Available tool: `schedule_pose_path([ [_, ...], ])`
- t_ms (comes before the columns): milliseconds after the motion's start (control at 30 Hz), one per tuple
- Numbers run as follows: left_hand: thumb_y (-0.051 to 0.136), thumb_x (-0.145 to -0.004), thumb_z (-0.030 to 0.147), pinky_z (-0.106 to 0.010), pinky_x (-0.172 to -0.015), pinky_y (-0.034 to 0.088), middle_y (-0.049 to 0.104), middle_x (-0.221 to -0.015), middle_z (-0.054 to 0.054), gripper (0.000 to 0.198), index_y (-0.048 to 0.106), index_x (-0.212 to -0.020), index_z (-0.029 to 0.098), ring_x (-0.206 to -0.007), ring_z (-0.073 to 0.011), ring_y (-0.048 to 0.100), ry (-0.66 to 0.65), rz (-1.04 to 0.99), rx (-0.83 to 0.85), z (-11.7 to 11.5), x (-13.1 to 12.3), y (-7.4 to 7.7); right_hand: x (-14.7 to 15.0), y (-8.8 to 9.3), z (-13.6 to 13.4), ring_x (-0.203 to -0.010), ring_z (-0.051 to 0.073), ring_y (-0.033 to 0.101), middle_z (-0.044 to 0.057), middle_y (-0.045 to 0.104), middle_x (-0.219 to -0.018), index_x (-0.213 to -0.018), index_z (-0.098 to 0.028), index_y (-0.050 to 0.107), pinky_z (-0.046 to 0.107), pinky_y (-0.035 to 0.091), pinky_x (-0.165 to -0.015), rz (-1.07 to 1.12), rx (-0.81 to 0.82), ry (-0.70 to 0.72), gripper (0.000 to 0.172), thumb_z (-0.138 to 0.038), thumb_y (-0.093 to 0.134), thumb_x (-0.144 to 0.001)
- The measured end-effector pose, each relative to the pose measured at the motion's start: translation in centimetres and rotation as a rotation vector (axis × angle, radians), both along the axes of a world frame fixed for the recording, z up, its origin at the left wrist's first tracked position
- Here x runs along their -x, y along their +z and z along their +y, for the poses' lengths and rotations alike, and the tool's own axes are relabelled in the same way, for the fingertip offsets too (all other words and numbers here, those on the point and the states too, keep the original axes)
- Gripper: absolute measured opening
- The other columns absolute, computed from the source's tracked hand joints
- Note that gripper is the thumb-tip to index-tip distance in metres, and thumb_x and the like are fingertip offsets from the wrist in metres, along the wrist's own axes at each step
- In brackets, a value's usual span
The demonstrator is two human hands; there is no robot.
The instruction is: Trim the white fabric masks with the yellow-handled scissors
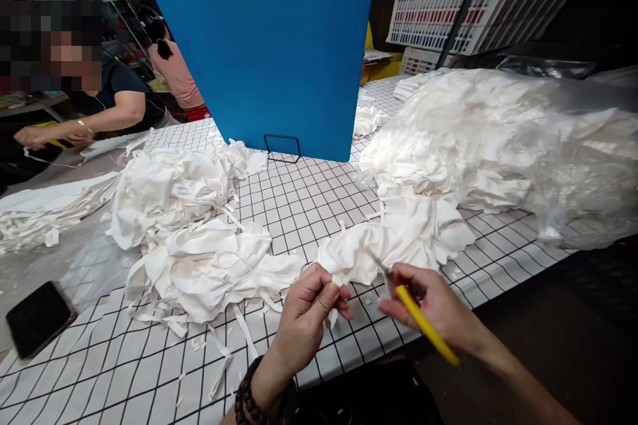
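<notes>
My left hand (314, 309) is closed in a pinch on the near edge of a white fabric piece (393, 239), and a short end of cloth hangs below the fingers. In my right hand (428, 305) is a small pair of yellow-handled thread snips (426, 325). Their metal tip points up and left, just over the white fabric and apart from my left hand. The snips are slightly blurred, so I cannot tell whether the blades are apart. To the left of my hands lies a heap of white cloth pieces (209, 265) with loose strips around it.
A blue board (269, 46) stands upright on the grid-patterned tablecloth (309, 206). Bagged white fabric (498, 139) is piled at right, below plastic crates (438, 0). A phone (40, 319) lies at left. Another person (119, 99) works at the far left.
</notes>
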State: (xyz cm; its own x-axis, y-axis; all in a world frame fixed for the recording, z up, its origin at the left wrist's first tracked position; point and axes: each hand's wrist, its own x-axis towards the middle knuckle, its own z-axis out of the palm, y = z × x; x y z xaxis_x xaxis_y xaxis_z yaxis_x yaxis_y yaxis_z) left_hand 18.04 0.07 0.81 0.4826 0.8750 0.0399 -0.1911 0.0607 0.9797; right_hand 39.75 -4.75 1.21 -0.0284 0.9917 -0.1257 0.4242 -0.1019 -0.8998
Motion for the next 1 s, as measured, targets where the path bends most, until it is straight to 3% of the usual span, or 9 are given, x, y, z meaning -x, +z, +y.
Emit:
schedule_pose_path([
  [167,0.058,-0.091,0.027,-0.029,-0.082,0.051,0.059,-0.077,-0.002,0.018,0.067,-0.081,0.015,-0.076,-0.0141,0.064,0.149,-0.095,0.006,2.1,2.2,0.5,-3.5,-1.3,1.1,-0.061,0.014,0.054,0.0,0.06,-0.076,-0.093,-0.02,0.059,0.026,0.047,-0.053,-0.026,-0.025,-0.282,0.035,-0.043,0.073,-0.072],
  [367,0.063,-0.085,0.026,-0.032,-0.084,0.054,0.068,-0.09,-0.006,0.014,0.068,-0.082,0.014,-0.078,-0.0163,0.067,0.388,-0.184,-0.003,5.1,5.9,1.4,-1.2,-2.6,3.5,-0.064,0.016,0.056,0.002,0.065,-0.088,-0.099,-0.024,0.056,0.027,0.043,-0.056,-0.301,0.005,-0.153,0.033,-0.036,0.07,-0.073],
  [467,0.062,-0.083,0.023,-0.032,-0.083,0.056,0.069,-0.092,-0.007,0.012,0.065,-0.079,0.012,-0.081,-0.0171,0.069,0.412,-0.225,0.049,5.9,7.1,1.7,1.2,-3.5,5.5,-0.071,0.019,0.058,0.003,0.065,-0.084,-0.092,-0.021,0.058,0.029,0.04,-0.061,-0.41,-0.043,-0.166,0.027,-0.028,0.07,-0.07],
  [533,0.06,-0.083,0.022,-0.03,-0.075,0.059,0.069,-0.091,-0.008,0.011,0.063,-0.077,0.012,-0.081,-0.0172,0.068,0.401,-0.222,0.092,6.1,7.7,1.9,2.0,-3.8,6.8,-0.07,0.019,0.059,0.003,0.064,-0.075,-0.085,-0.019,0.06,0.029,0.039,-0.063,-0.414,-0.067,-0.178,0.016,-0.022,0.066,-0.071],
  [600,0.059,-0.082,0.023,-0.021,-0.052,0.056,0.068,-0.093,-0.007,0.011,0.06,-0.077,0.013,-0.069,-0.0134,0.064,0.406,-0.185,0.121,6.4,8.4,2.2,1.8,-3.7,8.0,-0.066,0.018,0.058,0.002,0.063,-0.072,-0.084,-0.019,0.06,0.029,0.04,-0.061,-0.377,-0.086,-0.203,0.011,-0.02,0.061,-0.073],
  [667,0.059,-0.081,0.025,-0.012,-0.032,0.038,0.066,-0.098,-0.006,0.011,0.058,-0.079,0.014,-0.051,-0.0063,0.053,0.441,-0.118,0.146,6.5,9.3,2.7,0.8,-2.8,9.5,-0.069,0.017,0.06,0.003,0.065,-0.08,-0.091,-0.019,0.059,0.028,0.043,-0.061,-0.334,-0.118,-0.252,0.015,-0.023,0.058,-0.076],
  [733,0.061,-0.079,0.025,-0.009,-0.027,0.025,0.065,-0.091,-0.003,0.011,0.057,-0.08,0.015,-0.041,-0.0017,0.039,0.484,-0.044,0.172,6.6,10.3,3.5,-0.5,-1.4,11.3,-0.074,0.017,0.061,0.004,0.065,-0.088,-0.095,-0.018,0.055,0.029,0.047,-0.064,-0.266,-0.187,-0.345,0.02,-0.026,0.058,-0.078],
  [867,0.065,-0.076,0.024,-0.009,-0.027,0.025,0.047,-0.061,0.005,0.01,0.059,-0.077,0.016,-0.039,-0.0032,0.035,0.425,-0.006,0.213,6.4,11.6,5.4,-1.6,2.6,16.0,-0.063,0.016,0.061,0.0,0.058,-0.074,-0.081,-0.019,0.05,0.033,0.051,-0.061,0.154,-0.462,-0.51,0.021,-0.023,0.067,-0.069],
  [1000,0.064,-0.075,0.026,-0.012,-0.028,0.031,0.055,-0.077,0.002,0.012,0.06,-0.081,0.017,-0.046,-0.0058,0.044,0.448,-0.066,0.195,6.9,11.8,5.5,-0.1,5.7,20.6,-0.078,0.017,0.065,0.0,0.059,-0.082,-0.082,-0.02,0.048,0.035,0.054,-0.073,0.319,-0.533,-0.418,0.02,-0.018,0.065,-0.073],
])
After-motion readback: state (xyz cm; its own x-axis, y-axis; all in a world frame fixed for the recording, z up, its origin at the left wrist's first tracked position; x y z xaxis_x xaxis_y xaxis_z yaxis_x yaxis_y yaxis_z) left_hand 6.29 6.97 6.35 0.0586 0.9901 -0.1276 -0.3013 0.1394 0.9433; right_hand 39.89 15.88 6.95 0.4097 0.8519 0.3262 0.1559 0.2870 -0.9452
